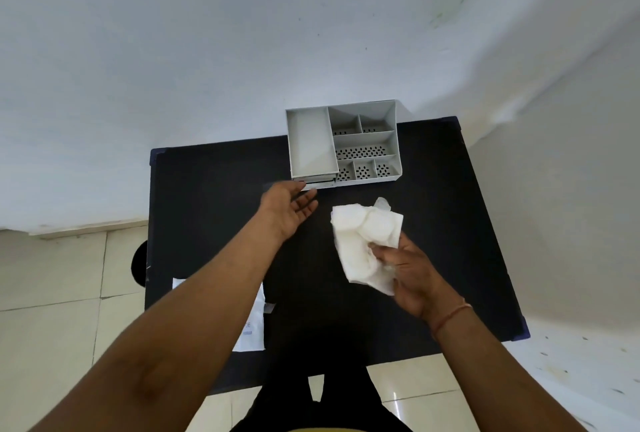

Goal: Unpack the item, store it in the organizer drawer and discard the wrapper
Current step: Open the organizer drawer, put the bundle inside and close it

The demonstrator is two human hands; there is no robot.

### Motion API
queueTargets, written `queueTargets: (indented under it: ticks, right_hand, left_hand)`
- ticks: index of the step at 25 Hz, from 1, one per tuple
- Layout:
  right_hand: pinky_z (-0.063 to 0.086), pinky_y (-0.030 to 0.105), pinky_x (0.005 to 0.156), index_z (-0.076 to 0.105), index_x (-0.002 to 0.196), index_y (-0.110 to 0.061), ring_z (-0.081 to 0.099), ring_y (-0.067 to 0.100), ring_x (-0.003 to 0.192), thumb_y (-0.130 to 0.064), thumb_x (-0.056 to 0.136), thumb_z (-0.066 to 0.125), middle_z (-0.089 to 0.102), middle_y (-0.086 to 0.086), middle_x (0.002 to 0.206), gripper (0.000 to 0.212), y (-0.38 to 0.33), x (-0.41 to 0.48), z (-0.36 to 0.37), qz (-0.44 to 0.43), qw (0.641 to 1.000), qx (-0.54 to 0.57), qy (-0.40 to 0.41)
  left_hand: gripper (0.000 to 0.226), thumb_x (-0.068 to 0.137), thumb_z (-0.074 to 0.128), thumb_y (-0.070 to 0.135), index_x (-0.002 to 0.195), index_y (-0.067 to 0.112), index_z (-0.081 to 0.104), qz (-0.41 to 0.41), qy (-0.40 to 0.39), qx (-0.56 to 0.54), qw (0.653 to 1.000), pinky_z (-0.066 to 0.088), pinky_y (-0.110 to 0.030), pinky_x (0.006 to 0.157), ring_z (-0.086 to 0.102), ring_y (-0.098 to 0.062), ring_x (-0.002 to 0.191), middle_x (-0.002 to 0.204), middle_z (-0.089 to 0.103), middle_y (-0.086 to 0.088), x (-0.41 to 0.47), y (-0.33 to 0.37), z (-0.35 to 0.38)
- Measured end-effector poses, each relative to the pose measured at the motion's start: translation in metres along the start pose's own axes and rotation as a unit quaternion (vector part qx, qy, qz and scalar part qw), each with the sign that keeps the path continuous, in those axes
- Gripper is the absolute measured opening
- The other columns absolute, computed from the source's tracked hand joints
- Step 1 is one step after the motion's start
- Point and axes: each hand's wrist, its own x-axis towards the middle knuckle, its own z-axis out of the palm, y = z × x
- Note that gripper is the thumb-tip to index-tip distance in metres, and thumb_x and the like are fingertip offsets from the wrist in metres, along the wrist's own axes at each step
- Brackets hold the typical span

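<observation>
A grey organizer (363, 139) with several compartments stands at the far edge of a black table (214, 224). Its small drawer (320, 183) sits at the bottom front left, its front just showing. My left hand (289, 208) hovers palm-up with fingers apart right before that drawer, holding nothing. My right hand (405, 272) grips a white, soft, crumpled item (363, 237) above the table's middle right. A thin translucent wrapper edge (382, 205) sticks up behind the item.
A white printed packet (251, 327) lies on the table's near left, partly under my left forearm. A round dark object (140, 263) shows beside the table's left edge. White walls rise behind and to the right; tiled floor lies below.
</observation>
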Motion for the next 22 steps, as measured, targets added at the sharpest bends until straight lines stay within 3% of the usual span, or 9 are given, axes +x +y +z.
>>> queueTargets:
  ticks: [4, 7, 11, 14, 17, 19, 22]
  right_hand:
    - [0.061, 0.044, 0.093, 0.063, 0.141, -0.024, 0.074, 0.024, 0.114, 0.004, 0.099, 0.060, 0.077, 0.004, 0.127, 0.051, -0.009, 0.012, 0.000, 0.000, 1.000, 0.008, 0.014]
    - [0.063, 0.040, 0.089, 0.067, 0.133, -0.021, 0.075, 0.024, 0.114, 0.005, 0.097, 0.062, 0.079, 0.003, 0.123, 0.045, -0.018, 0.020, 0.001, -0.009, 1.000, 0.002, 0.012]
    - [0.063, 0.045, 0.091, 0.067, 0.132, -0.020, 0.076, 0.023, 0.110, 0.007, 0.096, 0.061, 0.080, 0.002, 0.120, 0.046, -0.032, 0.027, 0.003, -0.020, 1.000, 0.007, -0.001]
    - [0.059, 0.055, 0.098, 0.066, 0.133, -0.023, 0.074, 0.025, 0.114, 0.005, 0.097, 0.061, 0.079, 0.001, 0.123, 0.046, -0.036, 0.029, 0.004, -0.014, 1.000, -0.004, -0.004]
    - [0.057, 0.060, 0.100, 0.066, 0.134, -0.023, 0.071, 0.029, 0.120, 0.004, 0.098, 0.061, 0.078, 0.003, 0.126, 0.045, -0.033, 0.033, 0.007, 0.003, 1.000, -0.005, 0.003]
    - [0.058, 0.058, 0.099, 0.065, 0.136, -0.022, 0.070, 0.030, 0.122, 0.003, 0.098, 0.061, 0.077, 0.004, 0.128, 0.046, -0.031, 0.036, 0.011, 0.011, 1.000, -0.005, 0.000]
    - [0.065, 0.045, 0.086, 0.064, 0.138, -0.020, 0.071, 0.028, 0.120, 0.003, 0.098, 0.062, 0.079, 0.001, 0.124, 0.047, -0.032, 0.041, 0.022, 0.012, 1.000, -0.014, -0.015]
  left_hand:
    - [0.020, 0.098, 0.053, -0.001, 0.112, 0.001, 0.066, 0.007, 0.019, -0.018, 1.000, 0.059, -0.038, 0.070, 0.073, -0.022, 0.086, 0.105, 0.072, -0.014, 0.019, -0.002, 0.016]
    - [0.014, 0.098, 0.060, 0.010, 0.106, 0.003, 0.069, 0.000, 0.014, -0.038, 0.999, 0.059, -0.038, 0.071, 0.069, -0.020, 0.080, 0.094, 0.069, -0.009, 0.022, -0.012, 0.013]
    - [0.028, 0.098, 0.069, 0.025, 0.119, 0.007, 0.072, -0.014, 0.036, -0.019, 0.999, 0.060, -0.039, 0.070, 0.070, -0.019, 0.077, 0.093, 0.073, -0.005, 0.014, -0.040, -0.006]
    - [0.027, 0.101, 0.069, 0.021, 0.124, 0.007, 0.070, -0.022, 0.071, 0.013, 0.997, 0.061, -0.039, 0.069, 0.069, -0.018, 0.074, 0.093, 0.075, -0.006, 0.002, -0.066, -0.018]
    - [0.043, 0.101, 0.068, 0.019, 0.142, 0.011, 0.061, -0.032, 0.070, 0.029, 0.997, 0.063, -0.039, 0.065, 0.072, -0.020, 0.075, 0.100, 0.078, -0.007, -0.001, -0.084, -0.030]
    - [0.052, 0.100, 0.070, 0.025, 0.148, 0.014, 0.056, -0.032, 0.067, 0.038, 0.996, 0.063, -0.040, 0.066, 0.073, -0.022, 0.080, 0.107, 0.077, -0.007, -0.004, -0.087, -0.035]
    - [0.049, 0.099, 0.069, 0.045, 0.138, 0.018, 0.059, 0.012, 0.146, 0.119, 0.982, 0.061, -0.041, 0.071, 0.069, -0.024, 0.091, 0.120, 0.069, -0.007, -0.022, -0.080, -0.037]
